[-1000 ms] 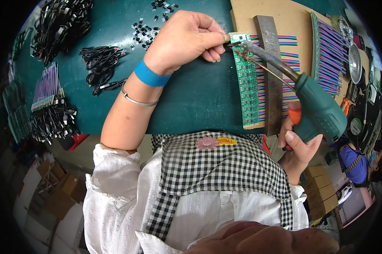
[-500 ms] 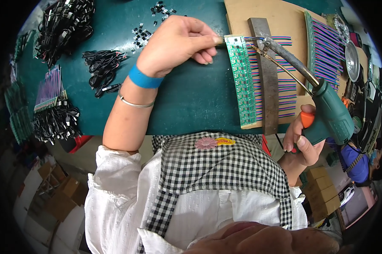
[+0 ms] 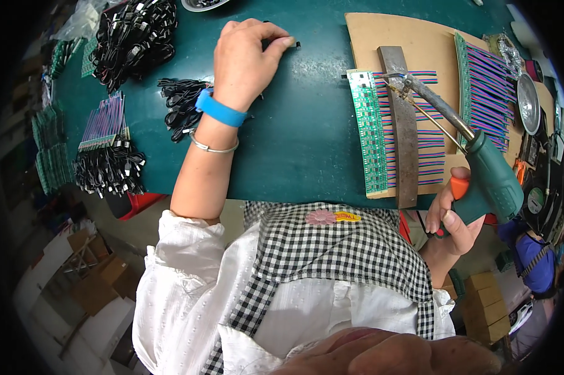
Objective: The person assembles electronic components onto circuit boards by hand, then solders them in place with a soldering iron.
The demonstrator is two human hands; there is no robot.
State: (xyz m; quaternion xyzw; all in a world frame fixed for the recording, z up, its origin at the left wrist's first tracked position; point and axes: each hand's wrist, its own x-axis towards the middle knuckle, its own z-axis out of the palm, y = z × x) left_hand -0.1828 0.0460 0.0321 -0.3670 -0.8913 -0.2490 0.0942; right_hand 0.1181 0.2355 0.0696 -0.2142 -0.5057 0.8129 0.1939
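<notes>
My left hand (image 3: 247, 59) is out over the far middle of the table, thumb and forefinger pinched on a small black connector (image 3: 298, 45). My right hand (image 3: 454, 219) grips a green soldering gun (image 3: 489, 170) with an orange trigger. The gun's metal tip (image 3: 391, 77) reaches the upper right corner of a green circuit board panel (image 3: 371, 134). A small black part sticks out from the panel's upper left corner. Striped wires (image 3: 429, 140) run rightward from the panel beneath a flat metal bar (image 3: 405, 144) lying across them.
The panel rests on a cardboard sheet (image 3: 369, 37). A second wired panel (image 3: 466, 94) and a metal dish (image 3: 528, 103) are at the right. Black cable bundles (image 3: 135, 44) and wired boards (image 3: 100, 144) occupy the left. Another person's purple sleeve (image 3: 535, 262) shows at lower right.
My left hand has moved left, away from the panel's upper left corner, and now pinches a small black connector. The soldering gun stays by the same corner. The whole view has shifted slightly.
</notes>
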